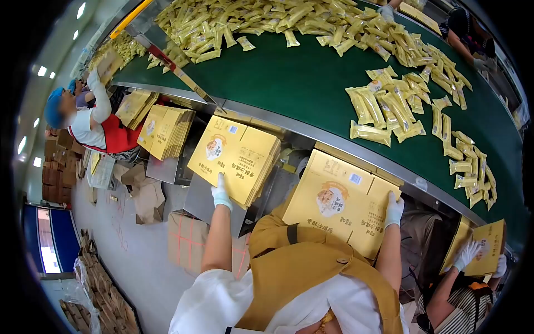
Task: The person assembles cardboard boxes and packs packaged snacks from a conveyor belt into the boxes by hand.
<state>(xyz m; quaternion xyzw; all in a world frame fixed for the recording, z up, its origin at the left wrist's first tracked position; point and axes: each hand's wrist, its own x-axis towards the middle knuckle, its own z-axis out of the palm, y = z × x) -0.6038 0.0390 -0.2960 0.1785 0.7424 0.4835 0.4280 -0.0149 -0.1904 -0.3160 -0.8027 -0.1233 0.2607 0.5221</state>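
My left hand (221, 195), in a white glove, is at the lower edge of a stack of flat yellow cartons (236, 158), one digit on the top carton and the others hidden at the edge. Closer to my body, my right hand (394, 210), also gloved, grips the right edge of another flat yellow carton (353, 195). This carton is printed with a round cartoon face and a barcode label. It leans against my apron (311, 250), with more flat cartons behind its upper edge. The fingers behind it are out of sight.
A green conveyor belt (289, 83) carries many yellow wrapped packets (384, 106) beyond a metal edge. At left, a person in a red apron (119, 133) lifts a carton near more stacks (164, 131). At right, another person's gloved hands hold a carton (486, 247). Cardboard lies on the floor.
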